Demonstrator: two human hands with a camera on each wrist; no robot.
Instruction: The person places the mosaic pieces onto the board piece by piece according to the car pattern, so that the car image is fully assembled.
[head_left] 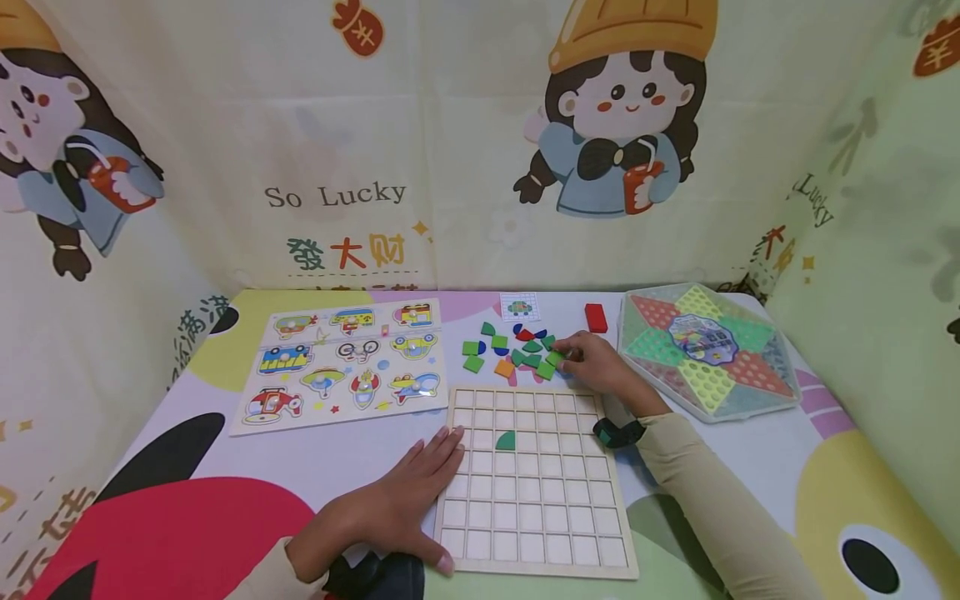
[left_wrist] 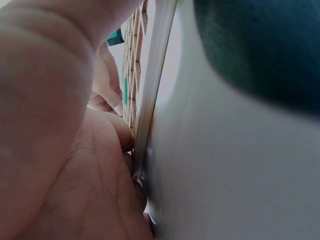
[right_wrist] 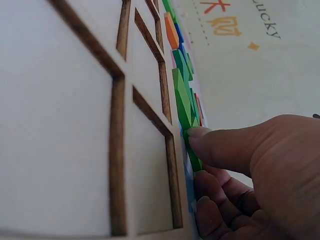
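At the bottom centre, a person's left hand (head_left: 405, 496) lies with fingers stretched out against the left edge of a pale grid board (head_left: 532, 517), thumb near its lower-left corner. The board lies flat on a counter (head_left: 180, 454) with a colourful printed cover; one green quarter-circle (head_left: 506, 441) sits in a cell toward its upper left. Just beyond the board's upper-right corner, the right hand (head_left: 600, 367), a black band (head_left: 618, 432) at its wrist, pinches a green tile (right_wrist: 193, 154) between thumb and fingers, at the right side of a scatter of small green, blue, red and orange pieces (head_left: 532, 361). Left of centre lies a vehicle puzzle (head_left: 438, 387); at right, a clear box (head_left: 705, 337) with a star pattern. Farther back are a red block (head_left: 596, 318) and a small picture card (head_left: 519, 307), before a cartoon-printed curtain (head_left: 465, 150) filling the upper frame.
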